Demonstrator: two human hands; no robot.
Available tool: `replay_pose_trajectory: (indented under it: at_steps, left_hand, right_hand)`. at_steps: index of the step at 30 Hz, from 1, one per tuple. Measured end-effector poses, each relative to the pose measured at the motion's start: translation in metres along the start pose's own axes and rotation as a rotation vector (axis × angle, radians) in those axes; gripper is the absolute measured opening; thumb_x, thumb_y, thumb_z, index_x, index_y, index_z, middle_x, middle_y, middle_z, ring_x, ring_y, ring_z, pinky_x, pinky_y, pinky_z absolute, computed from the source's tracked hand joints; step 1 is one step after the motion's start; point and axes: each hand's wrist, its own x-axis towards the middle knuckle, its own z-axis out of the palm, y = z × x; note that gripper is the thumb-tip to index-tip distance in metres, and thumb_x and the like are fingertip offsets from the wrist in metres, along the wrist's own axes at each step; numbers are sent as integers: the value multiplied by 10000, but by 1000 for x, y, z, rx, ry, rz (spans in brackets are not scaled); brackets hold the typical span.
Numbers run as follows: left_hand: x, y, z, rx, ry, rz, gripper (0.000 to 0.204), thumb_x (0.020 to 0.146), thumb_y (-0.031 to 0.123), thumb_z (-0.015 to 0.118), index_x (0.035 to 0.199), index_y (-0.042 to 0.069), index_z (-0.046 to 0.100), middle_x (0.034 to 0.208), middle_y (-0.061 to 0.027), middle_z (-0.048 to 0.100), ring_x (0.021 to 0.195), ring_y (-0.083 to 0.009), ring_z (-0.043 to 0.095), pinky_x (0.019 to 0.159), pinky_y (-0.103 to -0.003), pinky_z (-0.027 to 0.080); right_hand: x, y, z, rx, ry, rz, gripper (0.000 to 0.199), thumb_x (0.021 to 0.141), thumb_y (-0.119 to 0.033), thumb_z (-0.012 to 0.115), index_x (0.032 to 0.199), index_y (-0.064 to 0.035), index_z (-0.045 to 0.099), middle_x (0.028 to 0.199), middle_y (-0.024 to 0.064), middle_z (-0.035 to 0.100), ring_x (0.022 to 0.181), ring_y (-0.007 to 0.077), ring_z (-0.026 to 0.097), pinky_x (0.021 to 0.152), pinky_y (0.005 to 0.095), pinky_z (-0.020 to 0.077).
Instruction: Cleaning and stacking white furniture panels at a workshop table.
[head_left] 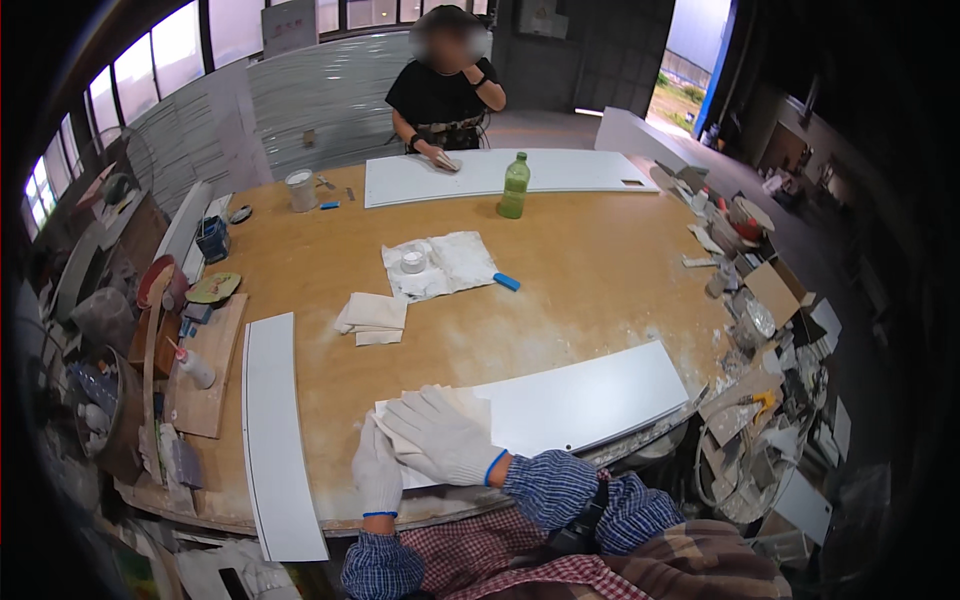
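Note:
A long white panel [590, 399] lies along the table's near side, a folded cream cloth [470, 404] on its left end. My right hand [447, 441], in a white work glove with a blue cuff, lies flat over the cloth, fingers stretched out to the left. Gloved the same way, my left hand [377, 477] is at the panel's left end against the cloth. Its fingers are mostly hidden behind the right hand, so its grip does not show. A narrow white board [272, 430] lies just left of my left hand.
Across the wooden table [610, 270] a person [445, 100] has one hand on another white panel [430, 183]. A green bottle [514, 190], folded cloths [372, 318], a white sheet bearing a small round tub [412, 262] and a blue block [507, 282] lie between us. Clutter lines both sides.

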Motion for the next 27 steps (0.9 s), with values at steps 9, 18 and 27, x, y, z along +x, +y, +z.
replay_pose_trajectory:
  at_steps: [9, 18, 27]
  left_hand:
    - [-5, 24, -2, 84, 0, -77, 479, 1016, 337, 427, 1404, 66, 503, 1299, -226, 595, 1176, -377, 586, 989, -399, 446]
    - [-2, 12, 5, 77, 37, 13, 484, 1013, 359, 422, 1398, 79, 511, 1295, -213, 596, 1153, -401, 582, 980, -419, 448]
    - [1, 8, 4, 48, 3, -51, 471, 1008, 362, 439, 1392, 101, 525, 1272, -208, 614, 1148, -391, 589, 970, -416, 459]
  right_hand:
    - [-166, 129, -143, -640, -84, 610, 439, 882, -273, 576, 1237, -17, 541, 1143, 197, 575, 1122, 358, 513, 986, 463, 385]
    - [-46, 37, -32, -262, -119, 201, 402, 881, -366, 569, 1147, -63, 579, 1143, 166, 548, 1114, 346, 488, 1000, 479, 355]
    - [-48, -21, -55, -169, -278, 72, 415, 840, -262, 607, 1173, -17, 578, 1075, 121, 583, 1019, 303, 555, 932, 428, 434]
